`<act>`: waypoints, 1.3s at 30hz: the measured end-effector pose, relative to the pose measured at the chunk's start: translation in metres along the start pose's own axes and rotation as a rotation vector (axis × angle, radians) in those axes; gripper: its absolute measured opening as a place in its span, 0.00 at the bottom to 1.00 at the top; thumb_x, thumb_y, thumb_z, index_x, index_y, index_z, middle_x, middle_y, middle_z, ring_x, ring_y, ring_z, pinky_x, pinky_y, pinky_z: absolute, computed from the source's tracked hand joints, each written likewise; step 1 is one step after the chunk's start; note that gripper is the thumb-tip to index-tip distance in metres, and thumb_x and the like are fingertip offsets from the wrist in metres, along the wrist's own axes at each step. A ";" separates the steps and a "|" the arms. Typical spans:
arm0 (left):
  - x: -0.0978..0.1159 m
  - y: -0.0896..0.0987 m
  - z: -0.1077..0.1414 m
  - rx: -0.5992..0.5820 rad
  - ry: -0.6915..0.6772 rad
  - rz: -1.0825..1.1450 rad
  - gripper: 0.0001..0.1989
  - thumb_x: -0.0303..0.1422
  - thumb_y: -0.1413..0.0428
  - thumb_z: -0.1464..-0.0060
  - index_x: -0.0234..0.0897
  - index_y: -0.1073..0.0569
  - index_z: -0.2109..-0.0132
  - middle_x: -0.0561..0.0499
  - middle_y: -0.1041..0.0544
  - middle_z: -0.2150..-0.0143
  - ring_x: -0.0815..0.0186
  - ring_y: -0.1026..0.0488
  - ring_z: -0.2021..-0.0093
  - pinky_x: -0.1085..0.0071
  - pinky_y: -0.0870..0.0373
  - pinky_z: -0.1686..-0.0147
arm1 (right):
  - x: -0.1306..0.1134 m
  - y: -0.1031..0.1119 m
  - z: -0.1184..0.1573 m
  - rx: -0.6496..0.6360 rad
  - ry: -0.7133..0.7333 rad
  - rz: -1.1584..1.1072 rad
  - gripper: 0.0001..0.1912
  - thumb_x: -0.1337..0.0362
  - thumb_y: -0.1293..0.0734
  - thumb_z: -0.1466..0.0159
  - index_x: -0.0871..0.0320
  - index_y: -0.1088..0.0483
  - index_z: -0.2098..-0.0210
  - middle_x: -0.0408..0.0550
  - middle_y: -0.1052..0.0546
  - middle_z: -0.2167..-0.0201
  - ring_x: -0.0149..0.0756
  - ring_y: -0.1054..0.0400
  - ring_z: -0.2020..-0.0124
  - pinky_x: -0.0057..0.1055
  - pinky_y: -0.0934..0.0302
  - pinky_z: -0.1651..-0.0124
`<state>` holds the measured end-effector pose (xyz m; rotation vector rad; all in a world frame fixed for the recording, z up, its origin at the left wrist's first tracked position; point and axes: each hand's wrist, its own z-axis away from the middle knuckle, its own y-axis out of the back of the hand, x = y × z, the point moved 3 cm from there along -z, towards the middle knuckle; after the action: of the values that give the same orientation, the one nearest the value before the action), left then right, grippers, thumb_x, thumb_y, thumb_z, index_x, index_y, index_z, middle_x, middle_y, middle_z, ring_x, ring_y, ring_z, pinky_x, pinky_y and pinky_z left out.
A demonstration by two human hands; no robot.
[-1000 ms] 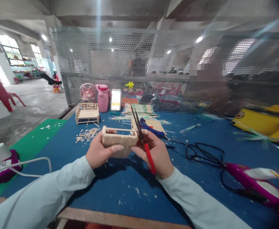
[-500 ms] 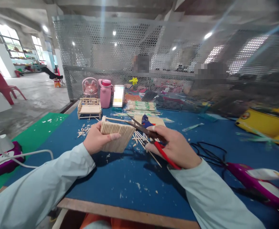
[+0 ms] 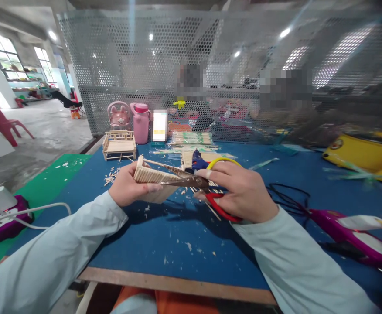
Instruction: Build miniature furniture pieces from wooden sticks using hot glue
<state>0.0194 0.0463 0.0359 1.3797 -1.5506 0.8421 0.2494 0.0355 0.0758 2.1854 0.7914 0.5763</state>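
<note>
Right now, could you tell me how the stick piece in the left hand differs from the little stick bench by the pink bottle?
The stick piece is held tilted in the left hand, scissor blades against it; the stick bench stands upright and untouched on the blue table. The piece shows a flat slatted panel; the bench shows railings. Both are pale wooden sticks.

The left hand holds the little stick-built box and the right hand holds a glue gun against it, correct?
Not quite. In the head view the right hand holds scissors, not a glue gun; their blades meet the stick-built box held in the left hand.

Bare blue mat [image 3: 184, 235] beneath hands; black cable [image 3: 285, 203] rightward.
</note>
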 end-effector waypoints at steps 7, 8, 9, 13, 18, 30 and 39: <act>0.000 -0.003 0.002 -0.030 -0.021 -0.018 0.16 0.32 0.33 0.67 0.33 0.29 0.69 0.54 0.25 0.74 0.71 0.30 0.75 0.73 0.30 0.71 | -0.005 0.003 -0.002 0.011 0.051 0.032 0.17 0.50 0.35 0.45 0.53 0.25 0.62 0.51 0.24 0.69 0.40 0.31 0.66 0.33 0.39 0.67; 0.000 -0.003 0.002 -0.032 -0.024 -0.025 0.16 0.32 0.33 0.66 0.33 0.29 0.69 0.54 0.25 0.73 0.71 0.29 0.74 0.73 0.29 0.70 | -0.005 0.004 -0.002 0.011 0.055 0.028 0.17 0.50 0.35 0.45 0.53 0.25 0.62 0.51 0.24 0.69 0.40 0.31 0.65 0.33 0.38 0.67; 0.000 -0.003 0.002 -0.033 -0.025 -0.032 0.16 0.32 0.33 0.66 0.32 0.28 0.68 0.53 0.24 0.73 0.70 0.29 0.74 0.72 0.29 0.69 | -0.006 0.004 -0.002 0.013 0.056 0.026 0.16 0.51 0.35 0.45 0.53 0.25 0.62 0.51 0.24 0.69 0.40 0.30 0.65 0.33 0.38 0.66; -0.002 -0.004 0.002 -0.036 -0.008 -0.057 0.16 0.32 0.34 0.66 0.32 0.27 0.66 0.50 0.22 0.70 0.67 0.27 0.71 0.69 0.28 0.67 | -0.009 0.004 -0.002 0.014 0.068 -0.012 0.14 0.54 0.35 0.43 0.54 0.25 0.63 0.49 0.23 0.72 0.38 0.30 0.69 0.31 0.39 0.70; -0.001 -0.007 0.002 -0.051 0.001 -0.029 0.17 0.32 0.34 0.66 0.32 0.27 0.65 0.50 0.22 0.69 0.67 0.26 0.70 0.68 0.28 0.66 | -0.014 0.002 -0.004 -0.009 0.008 -0.173 0.12 0.56 0.35 0.43 0.54 0.27 0.63 0.47 0.24 0.74 0.35 0.31 0.73 0.30 0.39 0.71; 0.000 0.003 -0.003 0.107 -0.041 -0.077 0.18 0.32 0.34 0.67 0.33 0.29 0.66 0.51 0.24 0.70 0.69 0.28 0.71 0.72 0.29 0.67 | 0.000 0.001 0.000 0.054 0.019 -0.047 0.14 0.67 0.35 0.47 0.58 0.28 0.60 0.52 0.25 0.66 0.41 0.31 0.63 0.33 0.36 0.64; -0.001 -0.001 0.002 0.069 -0.051 -0.119 0.15 0.31 0.34 0.67 0.34 0.30 0.71 0.55 0.27 0.75 0.72 0.32 0.76 0.75 0.32 0.73 | -0.008 0.003 -0.004 0.122 0.124 0.051 0.12 0.68 0.38 0.45 0.59 0.26 0.65 0.51 0.25 0.73 0.38 0.30 0.68 0.30 0.37 0.69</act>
<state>0.0205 0.0445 0.0343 1.5388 -1.4733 0.7997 0.2425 0.0296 0.0793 2.3039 0.8583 0.7118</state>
